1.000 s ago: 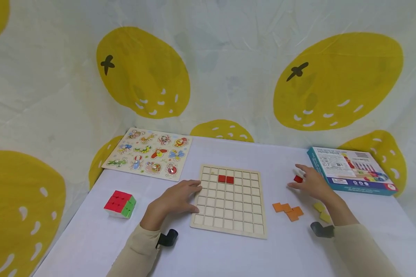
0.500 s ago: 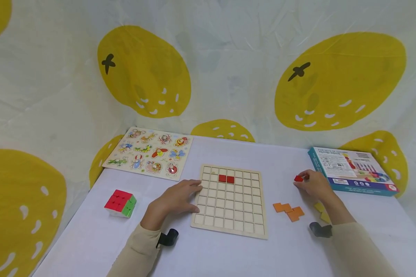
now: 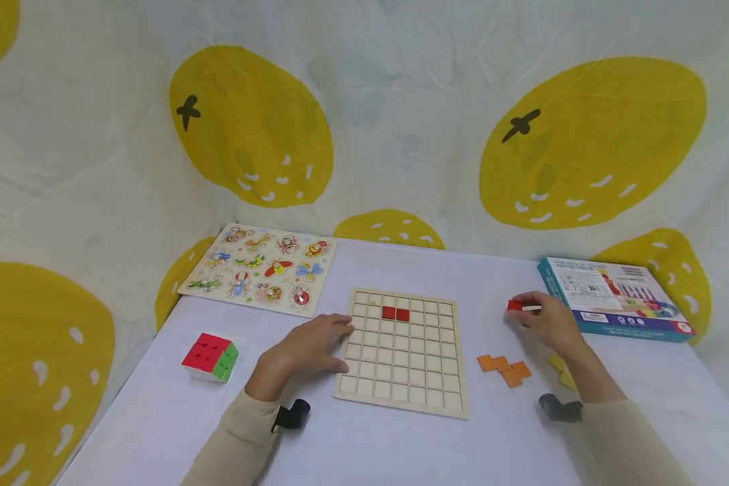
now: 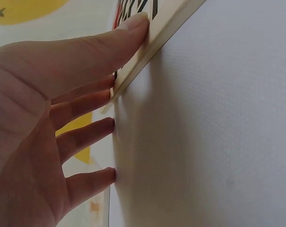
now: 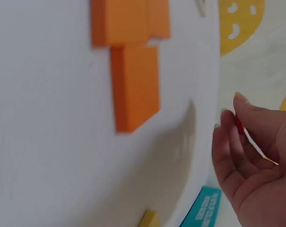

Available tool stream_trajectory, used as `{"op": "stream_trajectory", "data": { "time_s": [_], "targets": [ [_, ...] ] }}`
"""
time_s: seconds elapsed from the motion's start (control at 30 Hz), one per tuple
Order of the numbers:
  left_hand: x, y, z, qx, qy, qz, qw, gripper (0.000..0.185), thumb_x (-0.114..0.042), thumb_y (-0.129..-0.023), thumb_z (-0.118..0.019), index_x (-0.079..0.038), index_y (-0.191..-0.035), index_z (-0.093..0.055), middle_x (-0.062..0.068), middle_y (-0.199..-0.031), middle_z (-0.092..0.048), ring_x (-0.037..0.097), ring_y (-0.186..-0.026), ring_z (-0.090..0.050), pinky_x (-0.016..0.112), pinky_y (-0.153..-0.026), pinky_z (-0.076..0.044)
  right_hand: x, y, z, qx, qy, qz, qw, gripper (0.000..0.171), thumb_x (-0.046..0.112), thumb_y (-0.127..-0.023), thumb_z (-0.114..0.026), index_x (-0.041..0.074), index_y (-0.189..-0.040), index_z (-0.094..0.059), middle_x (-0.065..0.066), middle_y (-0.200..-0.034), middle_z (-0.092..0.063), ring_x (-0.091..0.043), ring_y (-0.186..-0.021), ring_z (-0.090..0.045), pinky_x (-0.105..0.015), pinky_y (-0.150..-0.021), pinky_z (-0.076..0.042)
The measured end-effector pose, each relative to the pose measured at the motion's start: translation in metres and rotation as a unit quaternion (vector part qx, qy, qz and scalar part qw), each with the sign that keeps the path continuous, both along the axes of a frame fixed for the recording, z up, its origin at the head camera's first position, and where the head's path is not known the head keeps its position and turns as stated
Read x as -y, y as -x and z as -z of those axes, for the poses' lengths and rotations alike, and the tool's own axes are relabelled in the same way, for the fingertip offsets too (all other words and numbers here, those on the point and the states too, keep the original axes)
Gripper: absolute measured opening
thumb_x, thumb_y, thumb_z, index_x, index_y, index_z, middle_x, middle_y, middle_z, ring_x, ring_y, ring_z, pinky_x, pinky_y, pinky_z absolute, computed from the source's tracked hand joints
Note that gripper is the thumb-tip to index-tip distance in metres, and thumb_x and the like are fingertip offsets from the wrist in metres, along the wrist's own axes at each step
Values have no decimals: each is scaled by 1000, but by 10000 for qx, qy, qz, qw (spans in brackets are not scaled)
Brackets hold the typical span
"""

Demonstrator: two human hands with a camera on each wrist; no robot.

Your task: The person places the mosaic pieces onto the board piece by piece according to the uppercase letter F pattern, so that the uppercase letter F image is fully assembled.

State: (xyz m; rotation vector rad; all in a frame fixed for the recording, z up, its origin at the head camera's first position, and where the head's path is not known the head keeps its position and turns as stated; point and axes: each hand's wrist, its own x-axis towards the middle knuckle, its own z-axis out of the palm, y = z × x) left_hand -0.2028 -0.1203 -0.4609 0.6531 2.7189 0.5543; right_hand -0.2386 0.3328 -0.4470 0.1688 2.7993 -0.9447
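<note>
My left hand [image 3: 310,345] rests at the left edge of a wooden grid board [image 3: 401,397], thumb and fingers spread. In the left wrist view its thumb [image 4: 128,35] touches the board's rim [image 4: 154,47]. Two red square tiles [image 3: 403,315] sit side by side in cells near the board's far edge. Right of the board, my right hand [image 3: 549,322] pinches another red square tile [image 3: 514,306] between thumb and fingers. From the right wrist only a sliver of that red tile [image 5: 239,126] shows. Several orange square tiles [image 3: 513,375] and some yellow tiles [image 3: 565,378] lie nearer me.
An insect picture puzzle [image 3: 261,266] lies at the back left. A puzzle cube [image 3: 209,356] with red and green faces stands at the left. At the back right, beyond my right hand, is a teal-sided toy box [image 3: 619,300]. A patterned cloth backs the table.
My right hand, its fingers first spread around the red tile on the table, has taken hold of it and moved it slightly left and away from me. The left hand stays in place.
</note>
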Motion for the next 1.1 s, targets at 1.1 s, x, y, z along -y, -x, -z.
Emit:
{"op": "stream_trajectory", "data": {
  "time_s": [1.1],
  "targets": [
    [-1, 2, 1, -177, 257, 3, 9995, 68, -36, -85, -83, -16, -145, -59, 1, -158, -49, 25, -145, -47, 46, -115, -47, 116, -7, 9, -556, 1067, -814, 9894, 26, 19, -92, -76, 9, -117, -77, -17, -131, -67, -24, -100, -72, -23, -80, -58]
  ]
}}
